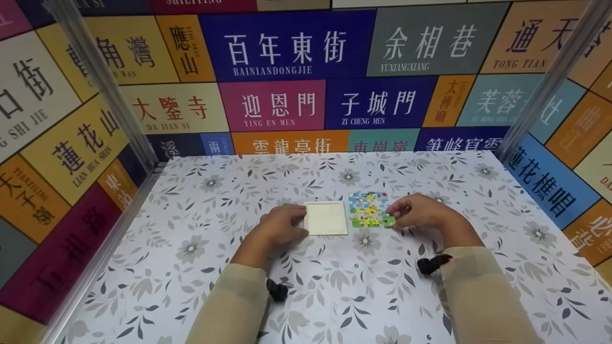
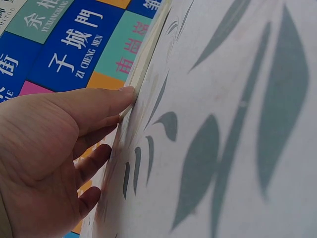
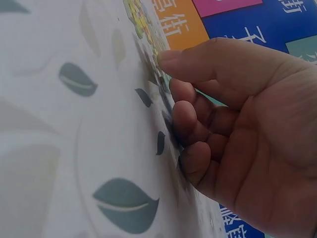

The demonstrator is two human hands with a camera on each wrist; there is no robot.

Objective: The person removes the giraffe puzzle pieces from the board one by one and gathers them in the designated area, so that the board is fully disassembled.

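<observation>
A shallow square tray point(image 1: 326, 218), off-white with a raised rim, lies flat on the table. At its left side is my left hand point(image 1: 283, 224), thumb at the near corner and fingers at the far one. The left wrist view shows that thumb against the pale tray edge point(image 2: 148, 54). Just right of the tray lies a colourful jigsaw puzzle point(image 1: 367, 209) in blue, yellow and green. My right hand point(image 1: 420, 211) pinches a green puzzle piece point(image 1: 388, 220) at its near right corner. In the right wrist view, the other fingers point(image 3: 195, 158) curl close to the tabletop.
The table point(image 1: 306, 296) wears a white cloth printed with grey flowers and leaves. Colourful panels with lettering point(image 1: 287, 45) stand behind it and at both sides. Clear upright strips point(image 1: 107, 81) mark the corners. Dark wrist devices point(image 1: 277, 290) sit at both cuffs.
</observation>
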